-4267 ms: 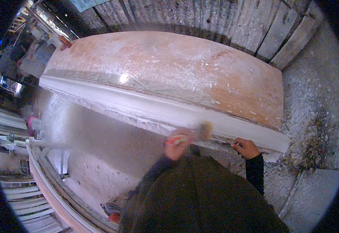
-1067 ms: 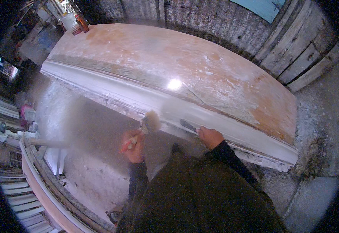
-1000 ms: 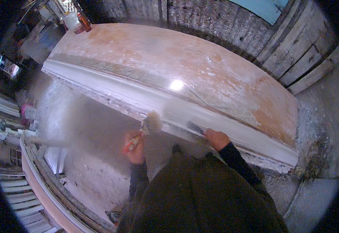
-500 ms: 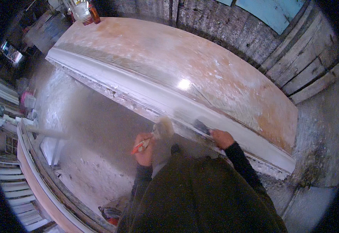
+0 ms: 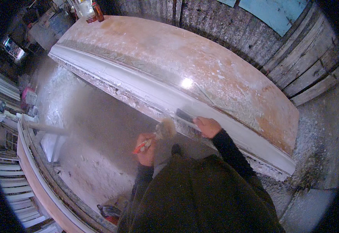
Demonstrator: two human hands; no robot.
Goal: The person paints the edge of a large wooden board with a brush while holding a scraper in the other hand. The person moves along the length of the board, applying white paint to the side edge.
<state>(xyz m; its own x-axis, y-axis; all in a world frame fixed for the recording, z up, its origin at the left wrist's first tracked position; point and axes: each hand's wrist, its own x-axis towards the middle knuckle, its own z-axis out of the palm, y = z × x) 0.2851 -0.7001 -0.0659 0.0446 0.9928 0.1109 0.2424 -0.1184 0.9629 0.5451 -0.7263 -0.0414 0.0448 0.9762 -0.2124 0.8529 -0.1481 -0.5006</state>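
Observation:
Fingers closed round the orange-red handle, my left hand (image 5: 145,149) holds a wide paintbrush (image 5: 165,129) with pale bristles. The brush is up near the front edge of a long white moulding (image 5: 111,72). My right hand (image 5: 208,126) grips a dark, narrow tool (image 5: 185,115) with a flat end, lying over the moulding's front part. Whether this tool is a brush or a scraper I cannot tell, nor whether it touches the surface. The moulding runs along the near side of a worn, pinkish-brown table (image 5: 231,73).
Jars (image 5: 90,17) and an amber bottle (image 5: 98,11) stand at the table's far left end. Another curved moulding (image 5: 41,190) is at the lower left, beside stacked white strips (image 5: 14,186). A corrugated wall (image 5: 212,29) borders the far side. Pale debris covers the floor (image 5: 92,171).
My right hand has moved left and slightly away from me along the moulding with the dark tool. My left hand and the paintbrush have stayed nearly in place.

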